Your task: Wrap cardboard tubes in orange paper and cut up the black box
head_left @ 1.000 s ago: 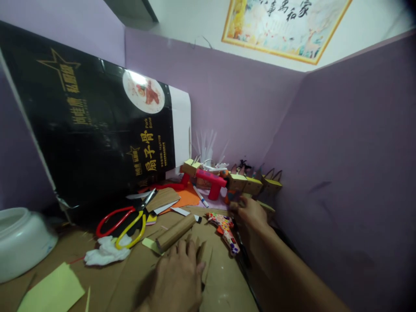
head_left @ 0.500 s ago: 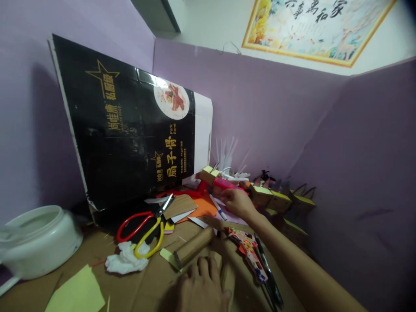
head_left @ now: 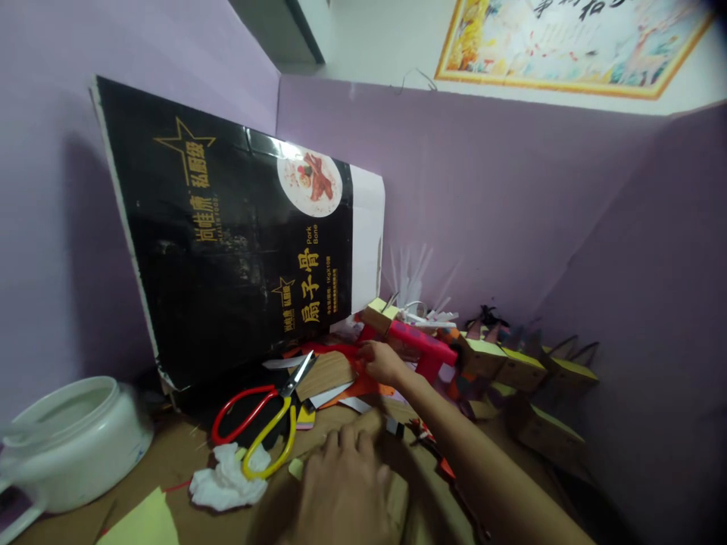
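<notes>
My right hand (head_left: 382, 362) reaches forward over the cluttered table, its fingers bunched at the edge of an orange paper sheet (head_left: 363, 387), between a wood-grain card piece (head_left: 323, 372) and a pink glue gun (head_left: 423, 344). My left hand (head_left: 341, 492) lies flat with fingers stretched on brown cardboard (head_left: 409, 507) near the bottom edge, covering most of a cardboard roll. Red and yellow scissors (head_left: 266, 420) lie just left of both hands.
A big black food box (head_left: 238, 242) leans on the purple wall at the back left. A white tub (head_left: 73, 439) stands at the left, crumpled tissue (head_left: 227, 477) and yellow paper (head_left: 141, 526) near it. Small yellow-topped card boxes (head_left: 511, 363) line the right.
My right hand has moved left, from beside the patterned paper piece past the glue gun to the orange sheet. My left hand slid forward over the cardboard roll. The view swung left and up.
</notes>
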Motion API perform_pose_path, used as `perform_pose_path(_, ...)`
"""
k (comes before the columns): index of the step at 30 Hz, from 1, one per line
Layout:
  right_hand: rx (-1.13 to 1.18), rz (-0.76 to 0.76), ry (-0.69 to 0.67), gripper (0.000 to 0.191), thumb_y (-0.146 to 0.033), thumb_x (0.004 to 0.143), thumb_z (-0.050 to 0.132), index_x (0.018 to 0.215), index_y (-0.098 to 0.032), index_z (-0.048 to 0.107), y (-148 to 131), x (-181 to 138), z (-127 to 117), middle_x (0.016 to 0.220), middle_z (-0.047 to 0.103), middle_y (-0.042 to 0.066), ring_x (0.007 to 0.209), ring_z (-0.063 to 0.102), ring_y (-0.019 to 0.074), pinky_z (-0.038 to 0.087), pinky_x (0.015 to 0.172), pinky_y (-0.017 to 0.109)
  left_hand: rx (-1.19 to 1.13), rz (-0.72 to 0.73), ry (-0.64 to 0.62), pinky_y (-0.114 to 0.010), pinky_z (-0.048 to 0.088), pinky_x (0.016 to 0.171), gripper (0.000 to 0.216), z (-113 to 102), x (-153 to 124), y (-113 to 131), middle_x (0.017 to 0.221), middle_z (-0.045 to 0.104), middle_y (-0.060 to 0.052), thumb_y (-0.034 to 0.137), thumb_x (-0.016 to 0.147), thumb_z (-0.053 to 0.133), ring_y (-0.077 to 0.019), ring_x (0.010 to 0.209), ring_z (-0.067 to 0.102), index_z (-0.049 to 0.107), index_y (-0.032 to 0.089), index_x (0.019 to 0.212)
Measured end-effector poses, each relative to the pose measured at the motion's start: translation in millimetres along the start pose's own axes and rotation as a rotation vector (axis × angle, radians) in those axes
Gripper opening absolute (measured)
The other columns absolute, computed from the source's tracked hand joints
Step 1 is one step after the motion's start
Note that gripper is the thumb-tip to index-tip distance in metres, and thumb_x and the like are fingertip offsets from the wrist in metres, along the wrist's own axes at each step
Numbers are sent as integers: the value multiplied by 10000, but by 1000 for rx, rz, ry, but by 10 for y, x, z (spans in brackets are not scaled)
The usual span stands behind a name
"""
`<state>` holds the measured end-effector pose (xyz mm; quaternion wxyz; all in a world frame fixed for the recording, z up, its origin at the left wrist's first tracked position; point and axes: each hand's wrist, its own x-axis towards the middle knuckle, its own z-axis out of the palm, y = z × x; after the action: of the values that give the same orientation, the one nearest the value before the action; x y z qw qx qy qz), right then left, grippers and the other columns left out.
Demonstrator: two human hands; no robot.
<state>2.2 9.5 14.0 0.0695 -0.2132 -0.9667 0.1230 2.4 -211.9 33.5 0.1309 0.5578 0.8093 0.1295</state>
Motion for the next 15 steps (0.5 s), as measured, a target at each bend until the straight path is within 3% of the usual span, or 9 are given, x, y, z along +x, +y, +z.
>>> perform_pose_path(3, 15, 17, -52, 234, -290, 897, 554, 1093, -166, 586, -2, 22, -3, 1142, 597, 72, 966, 602, 205, 513, 817, 403, 69, 49, 22, -452, 461, 852, 356, -229, 178, -97, 1112, 600, -110, 224, 834, 386, -289, 1018, 571, 575, 200, 1133)
perform_pose_path(8, 33, 98, -89, 253, -306, 895, 557, 1102, -163, 579, 54, 37, 6, 1125, 597, 64, 943, 608, 209, 524, 788, 389, 289, 98, 187, -408, 474, 781, 317, -424, 733, -199, 1015, 605, -126, 196, 852, 348, -282, 958, 584, 595, 157, 1046)
perform_pose_path(12, 51, 93, -53, 279, -305, 891, 563, 1133, -166, 563, 102, 0, 12, 1165, 582, 78, 992, 595, 219, 506, 827, 418, 336, 84, 202, -415, 476, 751, 315, -526, 1220, -256, 997, 594, -162, 168, 856, 339, -296, 941, 595, 599, 112, 1024)
perform_pose_path(15, 73, 47, -42, 257, -306, 890, 564, 1106, -168, 581, 103, -19, 26, 1170, 585, 77, 1003, 591, 218, 498, 843, 422, 341, 49, 162, -388, 487, 773, 230, -530, 1485, -363, 982, 612, -122, 201, 882, 424, -234, 906, 613, 603, 113, 997)
